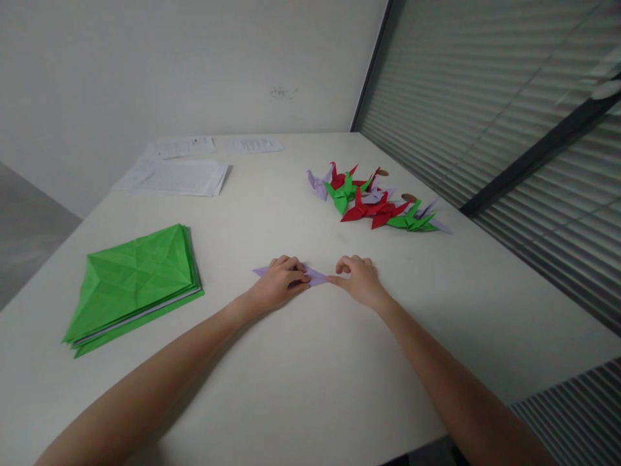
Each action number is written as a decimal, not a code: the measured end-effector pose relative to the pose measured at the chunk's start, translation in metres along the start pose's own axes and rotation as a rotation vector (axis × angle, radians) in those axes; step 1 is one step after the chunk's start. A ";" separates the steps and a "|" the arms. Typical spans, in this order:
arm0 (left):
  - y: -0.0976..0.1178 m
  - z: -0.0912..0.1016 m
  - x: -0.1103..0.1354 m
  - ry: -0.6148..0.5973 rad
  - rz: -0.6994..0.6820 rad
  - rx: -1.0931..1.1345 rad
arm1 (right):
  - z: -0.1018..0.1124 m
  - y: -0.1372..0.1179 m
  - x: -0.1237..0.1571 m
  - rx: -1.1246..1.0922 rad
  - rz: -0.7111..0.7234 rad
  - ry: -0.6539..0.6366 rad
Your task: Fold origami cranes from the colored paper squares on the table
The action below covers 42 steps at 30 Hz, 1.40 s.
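A light purple sheet of origami paper point(317, 278), folded into a long narrow diamond, lies flat on the table in front of me. My left hand point(283, 283) rests over its middle and left part, the bent fingers holding it down and hiding some of it. One pointed end sticks out to the left of that hand. At the opposite tip is my right hand point(359, 278), its fingers curled, with a fingertip at the paper's point. The grip of the right thumb is hard to make out.
Folded paper cranes point(373, 210) in red, green and purple sit in a cluster at the back right, near the window blinds point(485, 97). A stack of creased green paper point(140, 272) lies on the left. Printed sheets point(179, 178) are at the far left of the white table point(291, 388).
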<state>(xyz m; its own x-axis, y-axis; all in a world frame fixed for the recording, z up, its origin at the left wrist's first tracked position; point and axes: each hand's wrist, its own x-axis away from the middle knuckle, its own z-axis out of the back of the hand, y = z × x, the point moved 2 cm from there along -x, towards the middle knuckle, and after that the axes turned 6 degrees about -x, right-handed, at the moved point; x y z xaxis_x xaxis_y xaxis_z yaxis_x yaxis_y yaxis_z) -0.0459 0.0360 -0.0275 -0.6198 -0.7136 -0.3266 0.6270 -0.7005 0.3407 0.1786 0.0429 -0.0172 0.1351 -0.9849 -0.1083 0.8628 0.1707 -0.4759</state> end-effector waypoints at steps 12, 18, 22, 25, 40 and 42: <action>0.000 0.000 0.001 -0.004 0.006 0.005 | -0.003 -0.002 -0.004 -0.375 0.117 -0.003; 0.002 0.002 0.000 -0.002 0.016 0.003 | -0.005 -0.006 0.003 -0.062 0.069 0.005; 0.001 0.002 0.000 -0.006 0.011 0.005 | 0.001 0.002 0.000 0.011 0.097 -0.036; 0.001 0.002 0.001 -0.002 0.011 0.007 | 0.007 0.004 -0.002 -0.023 0.169 -0.081; -0.003 0.000 -0.001 -0.009 0.022 0.016 | 0.011 -0.027 0.014 0.021 0.553 -0.226; -0.004 0.002 0.000 -0.032 0.003 0.035 | 0.014 -0.022 0.012 0.007 0.547 -0.215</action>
<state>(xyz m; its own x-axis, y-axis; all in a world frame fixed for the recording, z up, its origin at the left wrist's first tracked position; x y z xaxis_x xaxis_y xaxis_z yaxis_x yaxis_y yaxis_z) -0.0492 0.0390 -0.0267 -0.6330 -0.7146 -0.2979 0.6124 -0.6975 0.3721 0.1679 0.0272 0.0046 0.6569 -0.7376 -0.1563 0.6429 0.6563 -0.3949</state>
